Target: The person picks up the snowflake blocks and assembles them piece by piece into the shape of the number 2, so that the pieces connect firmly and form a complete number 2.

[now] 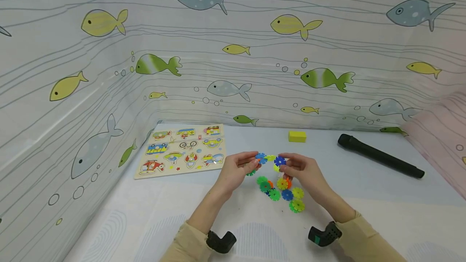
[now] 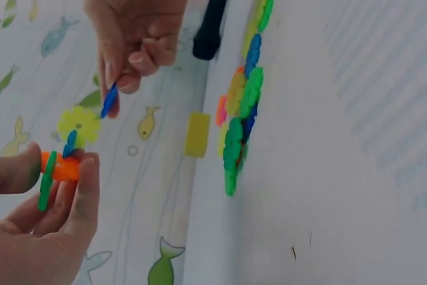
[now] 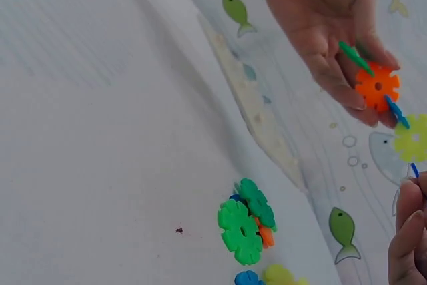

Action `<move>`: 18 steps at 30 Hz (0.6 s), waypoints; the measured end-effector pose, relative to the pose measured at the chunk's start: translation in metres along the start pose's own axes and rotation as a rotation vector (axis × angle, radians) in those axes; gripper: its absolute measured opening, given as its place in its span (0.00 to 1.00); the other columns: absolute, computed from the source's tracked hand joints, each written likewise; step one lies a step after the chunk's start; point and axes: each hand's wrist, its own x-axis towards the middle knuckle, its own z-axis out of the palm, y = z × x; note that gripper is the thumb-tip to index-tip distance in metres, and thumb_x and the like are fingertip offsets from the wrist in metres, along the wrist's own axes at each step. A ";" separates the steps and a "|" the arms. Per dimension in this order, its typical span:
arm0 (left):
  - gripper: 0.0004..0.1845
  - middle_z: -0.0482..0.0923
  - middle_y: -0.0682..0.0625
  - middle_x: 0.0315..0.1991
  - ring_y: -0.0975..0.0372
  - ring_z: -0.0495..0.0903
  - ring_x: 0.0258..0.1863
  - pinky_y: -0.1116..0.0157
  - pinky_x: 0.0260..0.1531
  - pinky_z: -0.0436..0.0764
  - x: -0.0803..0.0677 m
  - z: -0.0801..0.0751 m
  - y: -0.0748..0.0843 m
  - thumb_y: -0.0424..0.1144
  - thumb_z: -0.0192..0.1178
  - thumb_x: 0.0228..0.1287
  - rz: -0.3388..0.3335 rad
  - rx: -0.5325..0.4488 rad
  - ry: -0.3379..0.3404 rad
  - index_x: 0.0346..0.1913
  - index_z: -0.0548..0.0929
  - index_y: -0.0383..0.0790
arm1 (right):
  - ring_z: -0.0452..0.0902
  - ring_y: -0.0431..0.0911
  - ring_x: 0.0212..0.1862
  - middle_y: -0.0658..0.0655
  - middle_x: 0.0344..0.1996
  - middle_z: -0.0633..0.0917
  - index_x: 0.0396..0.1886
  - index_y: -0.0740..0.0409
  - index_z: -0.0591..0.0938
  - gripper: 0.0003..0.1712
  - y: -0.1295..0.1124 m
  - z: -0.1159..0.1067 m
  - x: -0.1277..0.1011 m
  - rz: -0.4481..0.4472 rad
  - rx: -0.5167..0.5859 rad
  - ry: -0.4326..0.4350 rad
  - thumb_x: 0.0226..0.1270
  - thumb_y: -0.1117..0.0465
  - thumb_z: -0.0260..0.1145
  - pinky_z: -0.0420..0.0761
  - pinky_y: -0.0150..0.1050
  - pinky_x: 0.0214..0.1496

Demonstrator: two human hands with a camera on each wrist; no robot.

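Plastic discs, slotted together in our two hands

Our left hand (image 1: 238, 169) pinches a cluster (image 2: 59, 165) by its orange disc, notches outward; our right hand (image 1: 302, 171) pinches a blue disc (image 2: 109, 101) edge-on to it, both above the desk (image 1: 153, 221). Below lies the loose pile (image 1: 282, 192); farther off, puzzle board (image 1: 182, 150), yellow block (image 1: 297, 136), black tube (image 1: 380, 156).

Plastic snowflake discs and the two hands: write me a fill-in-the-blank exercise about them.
1. The left hand pinches a joined cluster whose round middle disc is ____.
2. The right hand pinches a single dark ____ plastic disc.
3. The long black cylinder lies on the person's ____ side.
4. The small yellow block lies ____ the loose disc pile.

Missing words: orange; blue; right; beyond
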 end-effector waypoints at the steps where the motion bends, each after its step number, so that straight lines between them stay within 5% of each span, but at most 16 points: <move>1: 0.20 0.84 0.38 0.50 0.57 0.87 0.48 0.66 0.53 0.83 0.000 0.000 0.000 0.35 0.60 0.72 0.001 0.000 0.001 0.63 0.78 0.31 | 0.81 0.47 0.36 0.68 0.41 0.82 0.67 0.59 0.76 0.25 0.000 0.000 0.000 -0.002 0.005 0.005 0.72 0.62 0.65 0.84 0.33 0.44; 18: 0.20 0.84 0.38 0.51 0.56 0.87 0.49 0.66 0.52 0.83 -0.002 0.001 0.001 0.36 0.60 0.72 0.005 0.018 0.010 0.63 0.78 0.32 | 0.78 0.45 0.33 0.57 0.36 0.79 0.68 0.59 0.75 0.25 0.000 -0.001 -0.001 -0.040 0.075 0.018 0.73 0.64 0.62 0.83 0.33 0.44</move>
